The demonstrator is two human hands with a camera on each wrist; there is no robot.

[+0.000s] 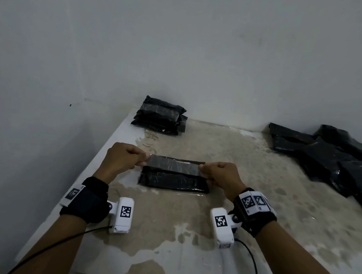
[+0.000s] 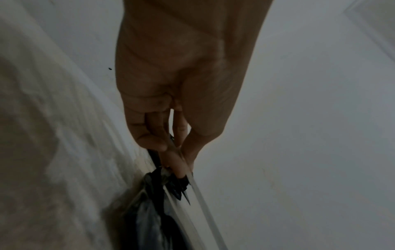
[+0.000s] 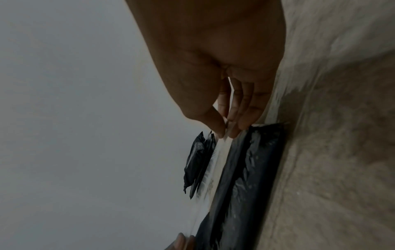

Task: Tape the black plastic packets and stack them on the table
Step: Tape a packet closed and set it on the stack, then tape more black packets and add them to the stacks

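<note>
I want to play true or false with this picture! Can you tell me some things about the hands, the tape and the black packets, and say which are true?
1. Both hands hold one strip of clear tape. True.
2. The left hand is flat on the table. False: it pinches the tape's end.
3. A packet lies under the tape. True.
4. The neat stack is by the right hand. False: it sits in the far corner.
</note>
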